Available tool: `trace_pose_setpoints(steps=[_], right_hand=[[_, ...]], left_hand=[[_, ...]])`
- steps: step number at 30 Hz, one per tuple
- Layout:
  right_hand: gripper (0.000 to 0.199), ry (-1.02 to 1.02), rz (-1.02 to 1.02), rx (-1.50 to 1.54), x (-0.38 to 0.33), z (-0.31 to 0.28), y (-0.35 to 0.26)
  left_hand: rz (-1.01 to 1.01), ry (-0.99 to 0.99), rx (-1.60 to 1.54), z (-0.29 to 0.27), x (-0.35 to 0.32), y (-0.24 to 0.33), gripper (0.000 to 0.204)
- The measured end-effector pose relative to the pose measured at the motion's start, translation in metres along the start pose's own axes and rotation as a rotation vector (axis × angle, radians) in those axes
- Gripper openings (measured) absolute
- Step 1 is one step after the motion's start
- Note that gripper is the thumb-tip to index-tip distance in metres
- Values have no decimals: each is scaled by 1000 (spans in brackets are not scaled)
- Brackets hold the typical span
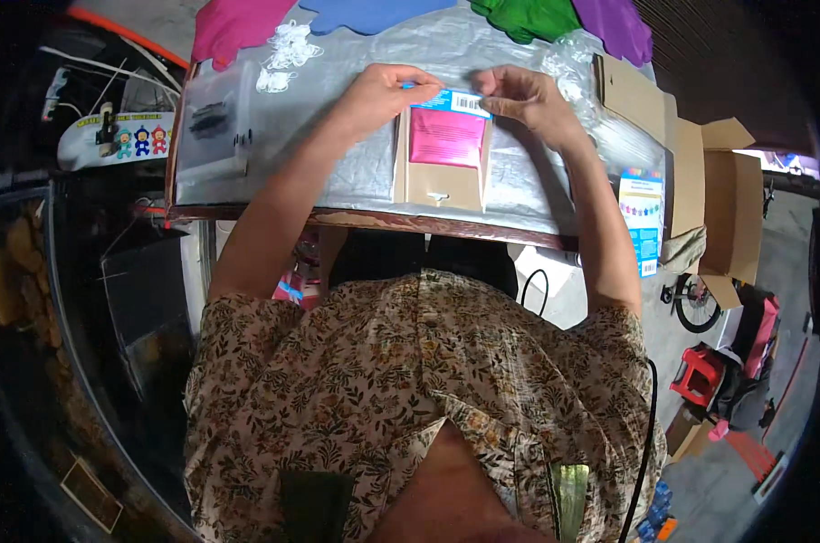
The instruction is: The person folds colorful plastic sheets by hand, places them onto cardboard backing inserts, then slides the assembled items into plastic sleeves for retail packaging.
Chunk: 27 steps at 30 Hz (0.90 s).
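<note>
A flat brown cardboard piece (443,185) with a small slot lies near the table's front edge. On it rests a pink packet (446,138), topped by a blue printed card (433,99) with a white barcode patch. My left hand (387,90) pinches the card's left end between thumb and fingers. At the card's right end, my right hand (532,101) has its thumb against the corner and its forefinger curled close above. Part of the card's ends is hidden under my fingertips.
White string bundles (290,47) lie at the far left, below pink (238,32) and blue cloth (374,14). Green (528,18) and purple cloth (615,29) are far right, near clear plastic bags (573,77). Open cardboard boxes (731,204) stand right of the table.
</note>
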State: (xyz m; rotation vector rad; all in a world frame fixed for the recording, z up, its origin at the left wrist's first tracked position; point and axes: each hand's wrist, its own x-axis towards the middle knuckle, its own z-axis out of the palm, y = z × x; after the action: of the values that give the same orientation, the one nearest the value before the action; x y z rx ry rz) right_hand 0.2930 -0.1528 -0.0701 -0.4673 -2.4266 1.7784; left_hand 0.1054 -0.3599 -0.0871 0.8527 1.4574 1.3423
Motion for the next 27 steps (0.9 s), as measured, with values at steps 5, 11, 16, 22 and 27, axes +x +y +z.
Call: trace_pose_setpoints(steps=[5, 11, 16, 22, 27], right_hand=[[15, 71, 40, -8, -8, 27, -2], [8, 227, -190, -351, -17, 42, 0], [14, 301, -366, -616, -25, 52, -8], [22, 313, -526, -812, -36, 58, -1], [35, 258, -541, -972, -48, 58, 0]], left_hand=[[-66, 127, 376, 9, -4, -3, 23], [440, 175, 668, -2, -12, -16, 22], [698, 186, 953, -10, -30, -11, 24], [748, 74, 1157, -8, -43, -7, 40], [744, 66, 1245, -4, -55, -9, 51]])
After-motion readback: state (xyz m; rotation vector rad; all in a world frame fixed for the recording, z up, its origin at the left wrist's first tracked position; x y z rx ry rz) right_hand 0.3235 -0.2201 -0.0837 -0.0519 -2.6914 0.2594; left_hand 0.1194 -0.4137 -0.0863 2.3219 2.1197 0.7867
